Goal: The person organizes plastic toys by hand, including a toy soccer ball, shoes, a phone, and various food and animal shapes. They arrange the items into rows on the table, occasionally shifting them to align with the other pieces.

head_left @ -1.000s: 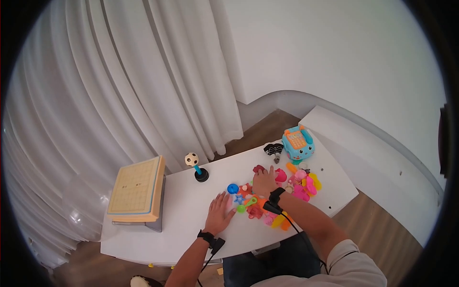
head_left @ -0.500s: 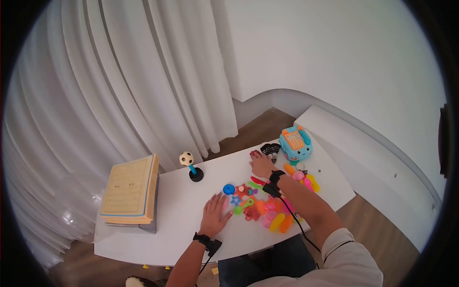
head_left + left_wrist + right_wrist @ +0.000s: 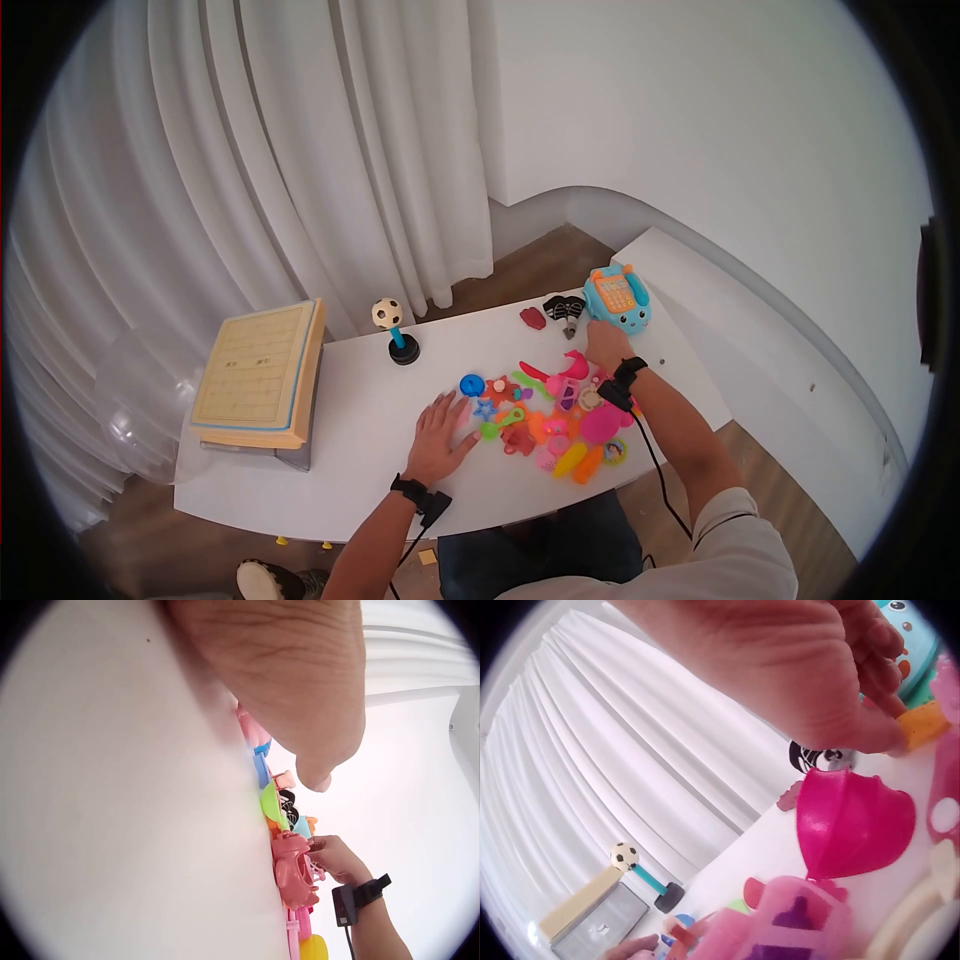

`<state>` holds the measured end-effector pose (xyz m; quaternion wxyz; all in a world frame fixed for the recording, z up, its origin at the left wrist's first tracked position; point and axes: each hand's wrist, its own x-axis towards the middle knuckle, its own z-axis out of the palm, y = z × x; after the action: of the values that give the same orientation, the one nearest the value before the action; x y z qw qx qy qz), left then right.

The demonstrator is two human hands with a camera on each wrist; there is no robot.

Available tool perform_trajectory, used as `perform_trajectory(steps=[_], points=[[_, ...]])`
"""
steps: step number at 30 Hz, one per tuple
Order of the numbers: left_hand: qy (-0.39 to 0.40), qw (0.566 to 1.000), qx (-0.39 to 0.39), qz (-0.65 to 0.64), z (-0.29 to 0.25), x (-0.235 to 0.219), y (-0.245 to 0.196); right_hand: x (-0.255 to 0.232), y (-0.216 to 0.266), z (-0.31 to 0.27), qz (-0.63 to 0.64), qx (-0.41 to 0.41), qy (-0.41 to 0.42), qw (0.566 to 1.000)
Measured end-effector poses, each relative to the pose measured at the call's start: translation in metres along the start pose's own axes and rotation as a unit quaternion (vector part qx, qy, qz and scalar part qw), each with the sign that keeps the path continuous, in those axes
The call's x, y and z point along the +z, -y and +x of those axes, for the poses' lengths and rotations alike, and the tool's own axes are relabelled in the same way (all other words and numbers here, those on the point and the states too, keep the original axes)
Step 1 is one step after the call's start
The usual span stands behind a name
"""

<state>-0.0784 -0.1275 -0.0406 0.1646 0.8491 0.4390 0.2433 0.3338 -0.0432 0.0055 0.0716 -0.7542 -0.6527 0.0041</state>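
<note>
My left hand rests flat on the white table, fingers spread, beside the left end of a heap of colourful plastic toys. My right hand is at the far right of the heap, close in front of a blue toy telephone. In the right wrist view its thumb and curled fingers pinch the end of an orange toy piece. Below that hand lies a magenta shell-shaped toy. A dark red flat piece lies apart from the heap, next to a black-and-white item.
In the heap are a blue star, a green spoon, a reddish toy and a yellow piece. A football on a stand stands at the back. A stacked board sits at the left end.
My right hand has released the dark red piece beside the black-and-white item, then moved right to the orange piece near the telephone. My left hand stays flat on the table.
</note>
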Motion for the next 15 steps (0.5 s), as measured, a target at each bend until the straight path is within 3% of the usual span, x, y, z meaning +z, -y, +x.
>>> perform_trajectory(steps=[5, 8, 12, 15], points=[[0.002, 1.0, -0.002, 0.0, 0.0, -0.004, -0.003, -0.025, 0.034, 0.019, 0.043, -0.009, -0.024, 0.999], [-0.002, 1.0, 0.001, 0.005, 0.0, -0.005, -0.003, -0.016, 0.028, 0.044, 0.045, -0.007, -0.027, 0.999], [-0.012, 1.0, 0.002, 0.004, 0.001, -0.005, -0.004, -0.042, 0.02, 0.036, 0.03, 0.045, 0.047, 0.997], [-0.016, 1.0, 0.003, -0.001, 0.002, -0.005, -0.004, -0.019, 0.005, 0.031, 0.045, 0.03, 0.09, 0.995]])
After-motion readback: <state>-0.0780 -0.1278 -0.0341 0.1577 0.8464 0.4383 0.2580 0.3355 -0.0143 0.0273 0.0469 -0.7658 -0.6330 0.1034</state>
